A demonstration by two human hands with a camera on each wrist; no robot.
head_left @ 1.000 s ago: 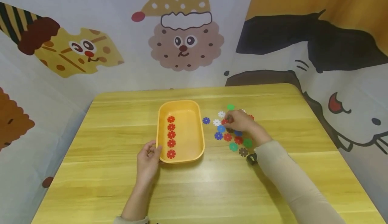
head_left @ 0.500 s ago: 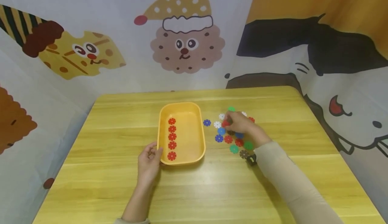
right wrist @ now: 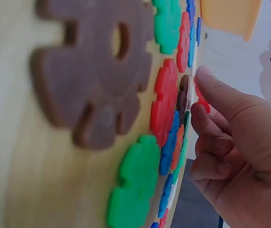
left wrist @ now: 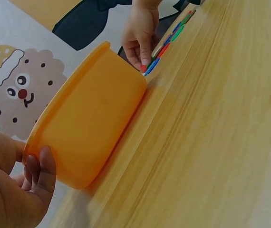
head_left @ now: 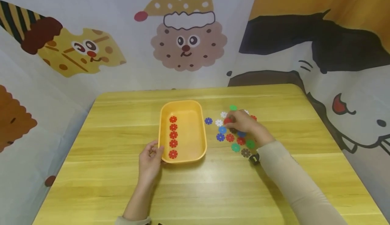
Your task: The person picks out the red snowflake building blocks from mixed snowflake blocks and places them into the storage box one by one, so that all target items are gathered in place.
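Note:
An orange tray stands mid-table with several red flower discs in a column inside it. My left hand grips the tray's near left corner, thumb on the rim; in the left wrist view the left hand holds the tray by that corner. To the tray's right my right hand pinches a red disc among loose discs on the table. In the right wrist view the right hand's fingertips hold that red disc just above the others.
Loose discs lie right of the tray: blue, white, green, brown, red. The wooden table is ringed by cartoon-printed cloth walls at the back and sides. A small black object lies under my right forearm.
My right hand stays over the loose discs, its fingertips on the red disc, hardly shifted. My left hand and the tray have not moved.

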